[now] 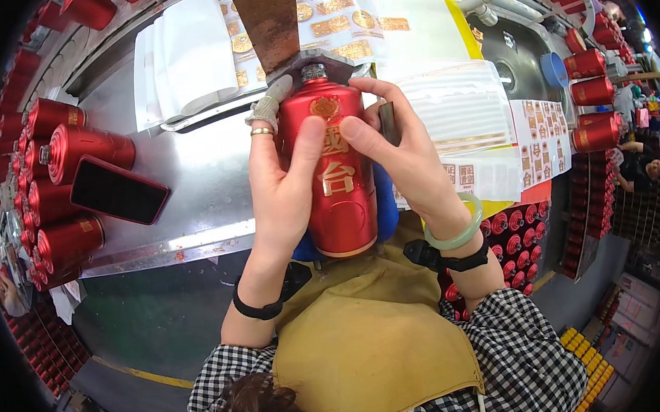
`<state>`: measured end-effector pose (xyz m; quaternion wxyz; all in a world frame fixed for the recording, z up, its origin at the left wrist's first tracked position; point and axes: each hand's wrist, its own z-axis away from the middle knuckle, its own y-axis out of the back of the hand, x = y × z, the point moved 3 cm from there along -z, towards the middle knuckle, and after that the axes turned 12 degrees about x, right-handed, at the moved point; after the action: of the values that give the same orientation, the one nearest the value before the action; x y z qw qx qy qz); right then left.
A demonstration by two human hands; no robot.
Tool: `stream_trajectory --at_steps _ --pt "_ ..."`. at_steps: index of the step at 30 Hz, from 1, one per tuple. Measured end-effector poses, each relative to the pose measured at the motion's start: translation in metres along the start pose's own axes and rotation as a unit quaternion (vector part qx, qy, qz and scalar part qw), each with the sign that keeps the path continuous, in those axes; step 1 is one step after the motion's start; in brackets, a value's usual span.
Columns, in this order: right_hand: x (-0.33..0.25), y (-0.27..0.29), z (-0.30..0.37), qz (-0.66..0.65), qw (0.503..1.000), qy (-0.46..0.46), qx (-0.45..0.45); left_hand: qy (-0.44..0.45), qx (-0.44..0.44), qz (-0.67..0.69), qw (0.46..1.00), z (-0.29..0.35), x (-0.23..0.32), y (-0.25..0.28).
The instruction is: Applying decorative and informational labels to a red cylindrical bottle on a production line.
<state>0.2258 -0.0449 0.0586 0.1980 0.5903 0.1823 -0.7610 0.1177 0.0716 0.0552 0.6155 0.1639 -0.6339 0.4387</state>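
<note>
A glossy red bottle (342,224) with raised gold lettering and a gold emblem lies before me, its neck pointing away, on a blue padded rest (385,202). My left hand (276,190) grips its left side, thumb pressed on the front; a pale cover wraps the index finger. My right hand (410,159) holds the other side, its thumb on the lettering and index finger near the shoulder. A small dark flat piece (389,123) shows by the right palm; I cannot tell what it is. The bottle's neck meets a dark metal bracket (313,60).
A dark-screened phone (120,190) leans at left by several red bottles (88,149). White sheets (192,56) and gold label sheets (333,17) cover the metal bench (176,166). To the right are a sink (513,51), a stamped-label sheet (541,133) and crated red bottles (514,244). Another person (641,168) is far right.
</note>
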Motion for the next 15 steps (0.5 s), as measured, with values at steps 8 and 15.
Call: stream_trajectory --at_steps 8,15 --pt "-0.015 0.002 -0.008 0.024 1.000 0.001 -0.012 0.025 0.011 0.020 0.999 -0.010 -0.004 0.004" --pt "-0.023 -0.005 -0.012 0.028 0.999 0.011 -0.026 -0.035 0.021 -0.056 0.998 -0.020 -0.006 0.002"
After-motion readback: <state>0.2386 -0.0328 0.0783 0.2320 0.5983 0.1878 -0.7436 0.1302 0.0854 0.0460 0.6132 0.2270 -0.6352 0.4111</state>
